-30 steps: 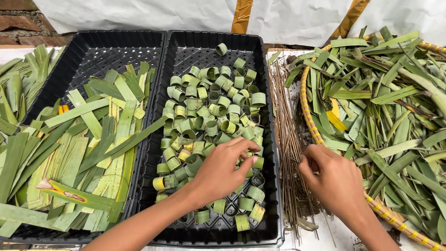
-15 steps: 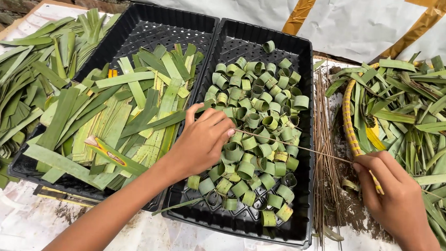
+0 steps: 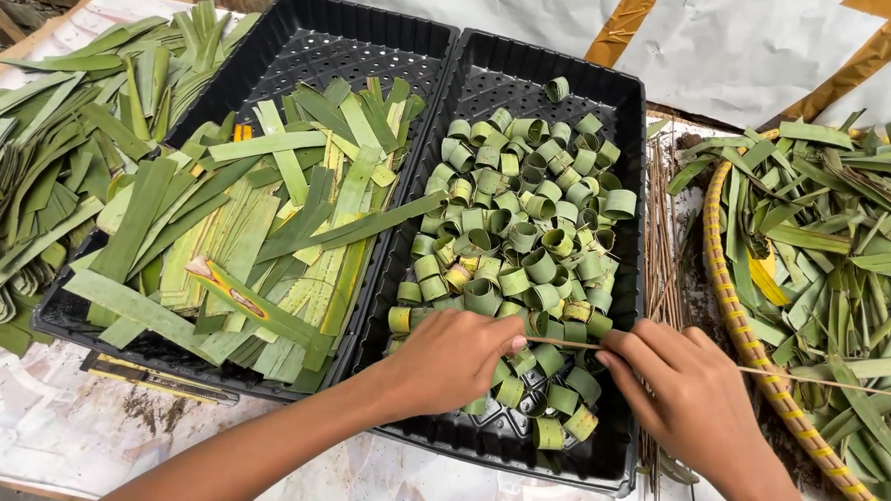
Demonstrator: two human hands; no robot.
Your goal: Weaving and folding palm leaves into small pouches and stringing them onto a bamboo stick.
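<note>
My left hand (image 3: 458, 361) is curled over the near part of the right black tray (image 3: 634, 118), among the rolled green leaf rings (image 3: 526, 234). Its thumb and fingertips close on one end of a thin stick (image 3: 562, 343). My right hand (image 3: 682, 391) is beside it, over the tray's right rim, pinching the same stick a little further along. The stick runs on to the right across the basket. Whatever else the left palm covers is hidden.
The left black tray (image 3: 304, 44) holds flat cut leaf strips (image 3: 256, 232). Loose long leaves (image 3: 39, 163) lie to its left. A bundle of thin sticks (image 3: 664, 240) lies between the ring tray and a woven basket (image 3: 724, 293) full of leaves.
My left hand has come back from the strip tray's edge to the front of the ring tray. My right hand moved left from the basket rim, and both now meet on the stick.
</note>
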